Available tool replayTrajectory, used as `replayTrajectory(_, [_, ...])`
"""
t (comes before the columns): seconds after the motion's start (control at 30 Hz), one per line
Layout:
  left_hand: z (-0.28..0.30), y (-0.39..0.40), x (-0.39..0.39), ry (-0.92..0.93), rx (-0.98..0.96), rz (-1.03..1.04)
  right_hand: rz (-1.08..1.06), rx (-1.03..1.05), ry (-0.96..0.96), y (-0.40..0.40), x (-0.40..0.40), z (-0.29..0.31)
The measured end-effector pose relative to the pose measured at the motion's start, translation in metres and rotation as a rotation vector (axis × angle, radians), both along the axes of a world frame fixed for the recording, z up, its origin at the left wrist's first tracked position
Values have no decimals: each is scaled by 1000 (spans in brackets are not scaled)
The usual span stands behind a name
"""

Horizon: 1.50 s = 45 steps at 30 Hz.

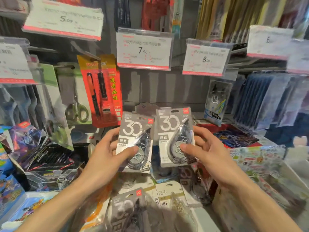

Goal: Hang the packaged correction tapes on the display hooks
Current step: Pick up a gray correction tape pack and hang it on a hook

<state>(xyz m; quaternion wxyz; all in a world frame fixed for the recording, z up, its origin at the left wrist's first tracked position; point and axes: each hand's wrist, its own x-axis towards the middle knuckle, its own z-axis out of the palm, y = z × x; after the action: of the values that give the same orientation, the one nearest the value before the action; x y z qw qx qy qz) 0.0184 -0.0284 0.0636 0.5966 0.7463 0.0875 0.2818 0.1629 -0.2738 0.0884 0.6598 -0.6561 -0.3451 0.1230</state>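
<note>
Each of my hands holds one grey packaged correction tape marked "30". My left hand [107, 153] grips the left pack [132, 129] with its thumb over the clear blister. My right hand [205, 148] grips the right pack [172, 124], thumb on its blister too. Both packs are upright, side by side, in front of the grey display wall below the 7.90 price tag [143, 50]. Behind them the top of another grey pack [144, 106] peeks out. The hook under that tag is hidden.
More correction tape packs [127, 210] lie in a pile below my hands. A red pen pack [100, 92] and scissors pack [73, 97] hang at the left. A blue-labelled tape pack [217, 101] hangs under the 8.00 tag [206, 59]. Card boxes [50, 161] stand at lower left.
</note>
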Motion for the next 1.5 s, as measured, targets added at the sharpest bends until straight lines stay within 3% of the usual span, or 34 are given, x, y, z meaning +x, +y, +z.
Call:
replayTrajectory(0.43, [49, -142, 49, -167, 95, 129, 74, 22, -210, -132, 70, 41])
replayTrajectory(0.7, [82, -208, 54, -147, 313, 272, 120, 65, -224, -190, 111, 51])
replayTrajectory(1.0, [125, -223, 40, -201, 417, 339, 137, 92, -226, -198, 117, 58])
replayTrajectory(1.5, [155, -209, 21, -366, 468, 332, 42, 84, -408, -154, 86, 88])
